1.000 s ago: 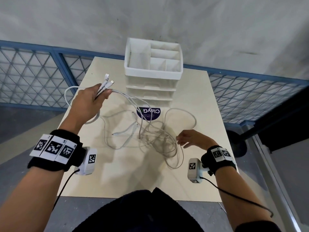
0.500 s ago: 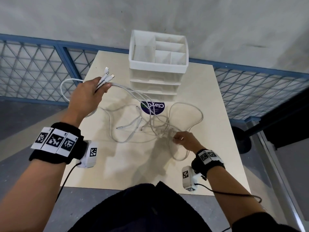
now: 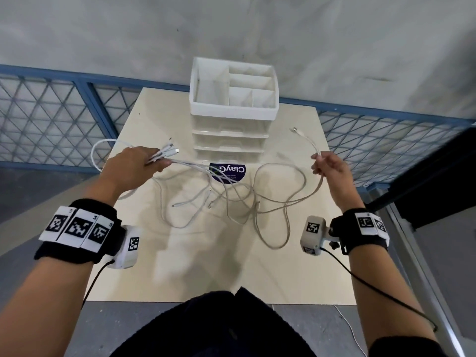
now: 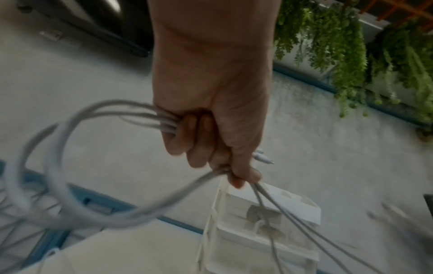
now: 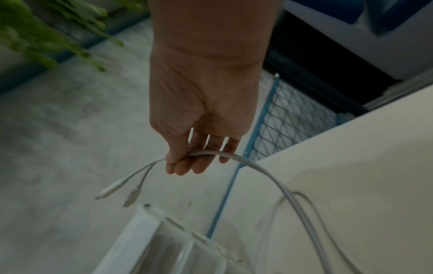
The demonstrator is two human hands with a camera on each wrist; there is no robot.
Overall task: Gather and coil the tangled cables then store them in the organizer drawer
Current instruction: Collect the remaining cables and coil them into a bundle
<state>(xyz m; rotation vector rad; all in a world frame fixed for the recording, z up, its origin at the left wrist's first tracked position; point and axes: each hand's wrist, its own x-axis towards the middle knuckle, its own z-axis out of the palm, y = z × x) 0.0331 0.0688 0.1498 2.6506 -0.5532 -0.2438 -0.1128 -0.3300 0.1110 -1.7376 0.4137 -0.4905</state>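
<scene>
- The right hand (image 3: pixel 328 167) is now raised at the right side of the table (image 3: pixel 296 274), beside the organizer (image 3: pixel 233 109). Half a second ago it was low over the tangle at the table's middle.
- Its thumb and fingers pinch one cable end (image 5: pixel 212 154); the remaining fingers lie loosely extended beneath it. Two connectors (image 5: pixel 119 191) hang free beyond the pinch.
- The lifted strand (image 3: pixel 313 185) now runs from this hand down into the tangled cables (image 3: pixel 231 199), which lie spread on the table in front of the organizer. Judgement: this end has been drawn clear of the knot, so one more cable is ready to be gathered.
- The left hand (image 3: pixel 134 167) remains raised at the left of the table, as in the earlier views. Its fingers are curled tightly round a bundle of cable ends (image 3: pixel 167 154), with a loop (image 3: pixel 96 155) hanging out to its left.
- Judgement: the step in hand is gathering. No finished coil is visible, and most of the cable length is still on the table.
- The organizer stands at the table's far edge. Its top tray (image 3: pixel 206 86) is divided into compartments, and nothing shows in them.
- The three drawers (image 3: pixel 230 140) beneath are closed. They are translucent, but their contents cannot be made out. No cable is stored yet.
</scene>
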